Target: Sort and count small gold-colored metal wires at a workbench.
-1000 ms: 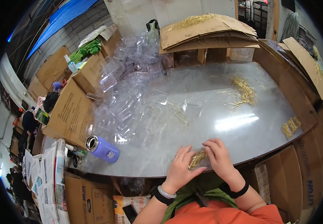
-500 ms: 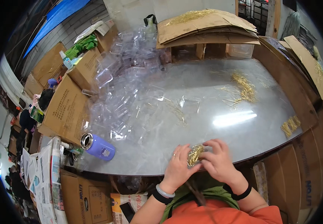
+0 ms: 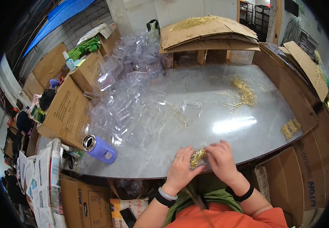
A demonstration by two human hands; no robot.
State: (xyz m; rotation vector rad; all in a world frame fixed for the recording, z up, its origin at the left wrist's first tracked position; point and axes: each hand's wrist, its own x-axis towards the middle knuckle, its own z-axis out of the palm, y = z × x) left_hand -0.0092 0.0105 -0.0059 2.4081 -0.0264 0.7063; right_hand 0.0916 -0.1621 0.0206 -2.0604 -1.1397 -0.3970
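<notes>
Both hands are staying at the near table edge (image 3: 248, 150) while the view shifts; left hand (image 3: 180, 169) and right hand (image 3: 220, 161) are pinching the gold pin bundle (image 3: 197, 158) between them; keeping the pins aligned is advisable.

Glossy marble-look table (image 3: 225, 125), shiny golden pins (image 3: 197, 157)

Table: grey marble-look top (image 3: 248, 144), bright light reflection on it.
Wall: pale blocks (image 3: 77, 22).
Surroundings: brown cardboard boxes (image 3: 67, 110).
</notes>
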